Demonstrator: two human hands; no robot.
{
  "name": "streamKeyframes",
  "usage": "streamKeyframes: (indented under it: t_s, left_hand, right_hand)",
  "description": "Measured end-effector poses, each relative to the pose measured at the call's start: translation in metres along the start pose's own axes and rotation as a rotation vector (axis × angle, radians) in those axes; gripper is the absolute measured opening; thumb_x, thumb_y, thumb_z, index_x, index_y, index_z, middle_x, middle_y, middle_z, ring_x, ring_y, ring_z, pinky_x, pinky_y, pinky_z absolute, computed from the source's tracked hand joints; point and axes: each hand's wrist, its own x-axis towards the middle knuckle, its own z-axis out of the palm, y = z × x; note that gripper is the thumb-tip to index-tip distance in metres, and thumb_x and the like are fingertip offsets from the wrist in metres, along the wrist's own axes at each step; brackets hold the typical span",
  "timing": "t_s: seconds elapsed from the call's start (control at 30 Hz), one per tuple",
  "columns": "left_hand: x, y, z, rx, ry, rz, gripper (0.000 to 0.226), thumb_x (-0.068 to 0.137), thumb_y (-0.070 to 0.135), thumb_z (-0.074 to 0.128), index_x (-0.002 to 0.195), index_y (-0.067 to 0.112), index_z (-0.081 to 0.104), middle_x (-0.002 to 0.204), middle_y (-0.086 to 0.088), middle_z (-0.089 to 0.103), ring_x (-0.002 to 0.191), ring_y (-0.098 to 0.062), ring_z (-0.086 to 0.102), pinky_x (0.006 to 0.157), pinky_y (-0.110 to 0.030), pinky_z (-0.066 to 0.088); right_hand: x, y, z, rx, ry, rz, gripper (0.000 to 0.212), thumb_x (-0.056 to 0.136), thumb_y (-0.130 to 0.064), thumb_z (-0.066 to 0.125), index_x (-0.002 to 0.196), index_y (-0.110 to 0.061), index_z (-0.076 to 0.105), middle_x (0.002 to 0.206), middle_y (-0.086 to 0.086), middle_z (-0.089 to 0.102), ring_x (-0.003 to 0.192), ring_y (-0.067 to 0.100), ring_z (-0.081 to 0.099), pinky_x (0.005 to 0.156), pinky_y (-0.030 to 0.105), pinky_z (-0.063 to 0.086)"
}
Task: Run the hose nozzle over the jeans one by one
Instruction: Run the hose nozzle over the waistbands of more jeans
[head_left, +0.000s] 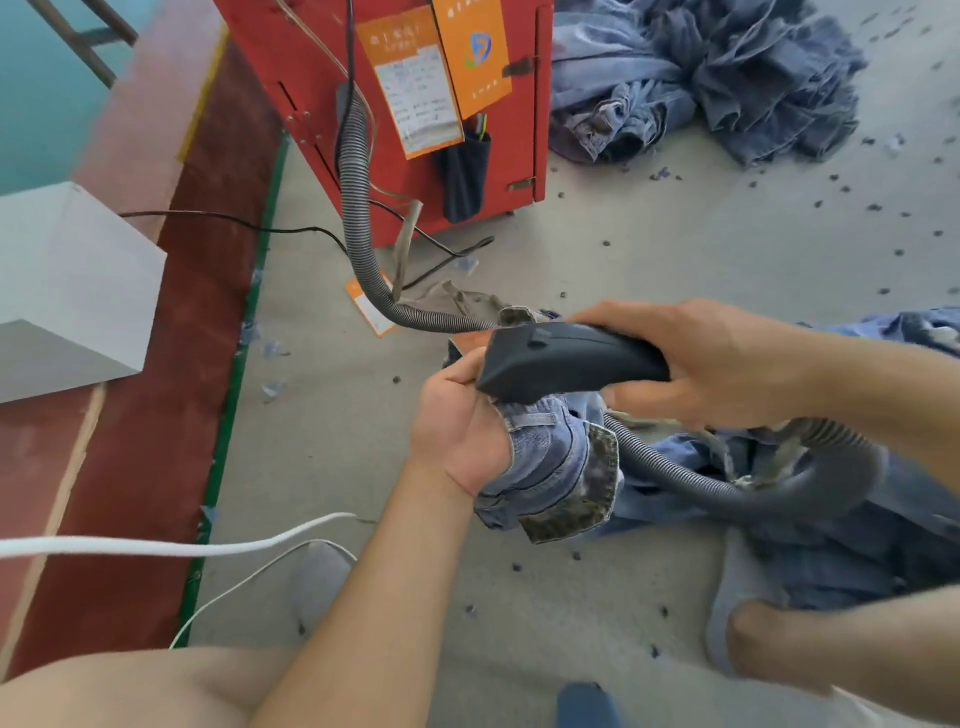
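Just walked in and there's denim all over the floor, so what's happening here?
A person is cleaning jeans with a hose nozzle. The right hand grips the black nozzle, whose ribbed hose runs back to a red machine. The left hand bunches up a pair of jeans and holds it against the nozzle's mouth. More jeans lie in a heap by the machine and another pile near the person's knee.

At my twelve o'clock the red metal cabinet (467, 171) blocks the way, its grey ribbed hose (358, 208) trailing down. A heap of blue denim jeans (727, 78) fills one o'clock. Bare grey concrete floor (332, 415) lies open at nine, short of the white box (67, 291).
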Motion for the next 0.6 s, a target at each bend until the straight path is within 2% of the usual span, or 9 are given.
streamKeyframes:
  t_s: [0.07,0.13,0.23,0.3,0.37,0.43,0.5,0.6]
  left_hand:
    - [0.002,0.008,-0.005,-0.011,0.024,-0.006,0.055,0.107,0.025,0.03,0.152,-0.005,0.041,0.154,-0.028,0.044,0.144,-0.044,0.043,0.123,-0.057,0.025]
    - [0.0,0.012,-0.006,-0.01,0.022,-0.026,0.057,0.106,0.027,0.03,0.151,-0.007,0.041,0.15,-0.03,0.049,0.139,-0.045,0.048,0.119,-0.058,0.032]
    - [0.0,0.002,-0.004,0.053,0.002,-0.049,0.056,0.104,0.025,0.036,0.145,-0.011,0.048,0.138,-0.028,0.059,0.136,-0.043,0.052,0.118,-0.052,0.037]
    - [-0.001,-0.003,-0.003,0.081,-0.019,0.002,0.052,0.103,0.022,0.036,0.144,-0.008,0.051,0.145,-0.027,0.055,0.143,-0.041,0.045,0.123,-0.052,0.03]
    - [-0.002,-0.004,-0.003,0.014,-0.041,-0.015,0.055,0.105,0.023,0.031,0.152,-0.003,0.041,0.156,-0.027,0.042,0.148,-0.042,0.036,0.126,-0.053,0.021]
    - [-0.003,0.001,-0.005,-0.022,-0.029,-0.058,0.057,0.104,0.025,0.031,0.153,-0.001,0.041,0.155,-0.028,0.044,0.147,-0.042,0.039,0.122,-0.054,0.028]
    - [-0.003,0.006,-0.006,-0.013,-0.045,-0.077,0.058,0.104,0.028,0.031,0.151,-0.005,0.042,0.154,-0.028,0.045,0.143,-0.042,0.043,0.118,-0.055,0.034]
    - [-0.006,-0.002,-0.003,0.08,-0.093,-0.08,0.056,0.096,0.025,0.045,0.139,-0.01,0.054,0.146,-0.028,0.052,0.132,-0.041,0.054,0.116,-0.051,0.038]
  right_hand:
    - [-0.01,0.008,-0.012,0.025,-0.061,0.027,0.051,0.091,-0.025,0.067,0.127,-0.057,0.049,0.084,-0.02,0.071,0.053,0.007,0.067,0.054,0.02,0.054]
    - [-0.015,0.01,-0.015,0.02,-0.105,0.027,0.054,0.091,-0.022,0.067,0.127,-0.058,0.049,0.081,-0.016,0.071,0.052,0.009,0.067,0.05,0.019,0.051]
    - [-0.006,0.001,-0.003,0.015,-0.093,-0.025,0.049,0.09,-0.025,0.067,0.127,-0.052,0.05,0.085,-0.028,0.067,0.06,0.004,0.065,0.056,0.012,0.046]
    - [0.002,-0.003,0.001,0.042,-0.036,-0.08,0.049,0.09,-0.025,0.069,0.128,-0.051,0.05,0.087,-0.033,0.065,0.063,0.001,0.066,0.057,0.01,0.045]
    - [0.0,0.003,-0.008,0.081,0.009,-0.052,0.048,0.09,-0.025,0.068,0.126,-0.051,0.051,0.086,-0.029,0.068,0.055,0.004,0.066,0.051,0.014,0.048]
    - [-0.007,0.012,-0.022,0.089,-0.025,-0.003,0.048,0.089,-0.026,0.066,0.126,-0.053,0.051,0.082,-0.02,0.071,0.048,0.009,0.065,0.045,0.018,0.049]
    - [-0.014,0.015,-0.026,0.106,-0.139,0.027,0.05,0.091,-0.021,0.066,0.126,-0.053,0.052,0.08,-0.014,0.072,0.047,0.008,0.063,0.046,0.02,0.049]
    - [-0.007,0.002,-0.008,0.046,-0.166,-0.042,0.051,0.09,-0.02,0.069,0.13,-0.047,0.054,0.085,-0.025,0.067,0.06,-0.001,0.064,0.056,0.011,0.046]
